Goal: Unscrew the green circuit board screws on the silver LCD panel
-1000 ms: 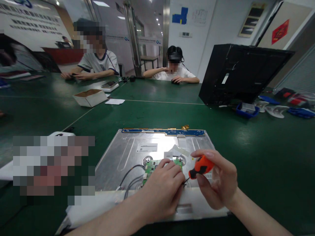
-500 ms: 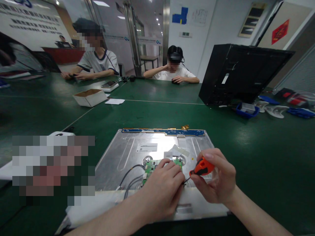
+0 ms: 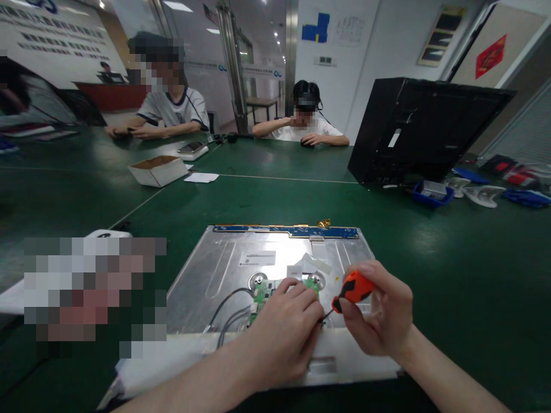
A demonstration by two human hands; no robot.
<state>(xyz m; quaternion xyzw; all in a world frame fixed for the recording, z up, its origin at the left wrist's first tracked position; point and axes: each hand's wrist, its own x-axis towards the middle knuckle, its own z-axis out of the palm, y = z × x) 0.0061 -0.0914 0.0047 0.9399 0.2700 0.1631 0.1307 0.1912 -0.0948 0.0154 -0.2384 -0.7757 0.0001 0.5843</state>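
Note:
My right hand point(image 3: 383, 307) grips a short orange and black screwdriver point(image 3: 355, 287) by its handle, between thumb and fingers. The thin shaft slants down left to the fingertips of my left hand point(image 3: 286, 321). That hand lies over a green circuit board point(image 3: 264, 291), fingers bent and pressed together. What they hold, if anything, is hidden, and so is the screwdriver's tip. The board sits on the silver metal back of a flat display panel point(image 3: 219, 275). Dark cables point(image 3: 224, 307) run from the board's left side. A blue circuit strip point(image 3: 267, 230) lines the panel's far edge.
A black monitor-like housing point(image 3: 413, 132) stands at the right, beside a blue tray point(image 3: 433, 194). An open white box point(image 3: 158, 172) sits back left on the green table point(image 3: 275, 201). Two people point(image 3: 172, 112) sit across. A blurred-out patch point(image 3: 90, 292) covers the near left.
The screwdriver's handle has turned a little in my right hand, and my right thumb has shifted up and right along it. My left hand and the panel have stayed put.

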